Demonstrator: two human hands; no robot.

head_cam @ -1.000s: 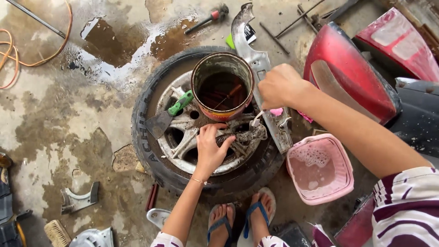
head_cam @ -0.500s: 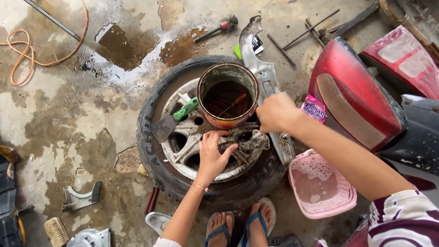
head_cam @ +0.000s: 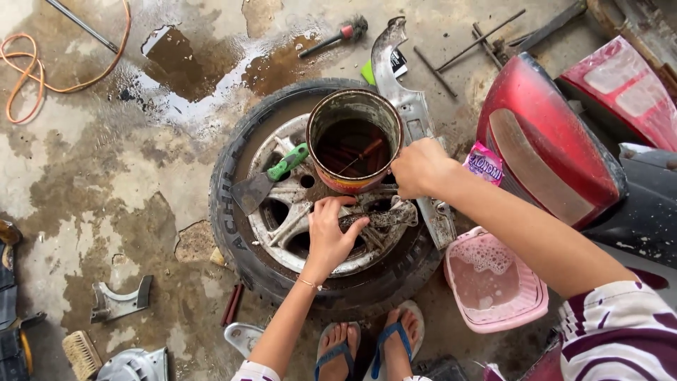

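Observation:
A car wheel [head_cam: 236, 219] lies flat on the wet concrete floor. My left hand [head_cam: 333, 236] grips a dirty, greasy metal part [head_cam: 386, 215] resting on the silver rim. My right hand [head_cam: 419, 168] hovers just above that part's right end with its fingers curled shut; whatever is inside them is hidden. A rusty tin can [head_cam: 352, 183] of dark liquid stands on the rim, touching distance left of my right hand. A scraper with a green handle [head_cam: 285, 166] lies on the rim's left side.
A pink basin [head_cam: 493, 310] of soapy water sits right of the wheel, beside red bike panels [head_cam: 543, 141]. A silver metal panel [head_cam: 391, 60], a red-handled brush [head_cam: 335, 39], rods, an orange cable [head_cam: 42, 77] and puddles lie around. My feet in blue sandals [head_cam: 367, 346] touch the tyre.
My right hand has come down and slightly left, from beside the can's rim to just over the greasy part. My left hand keeps its hold on the part.

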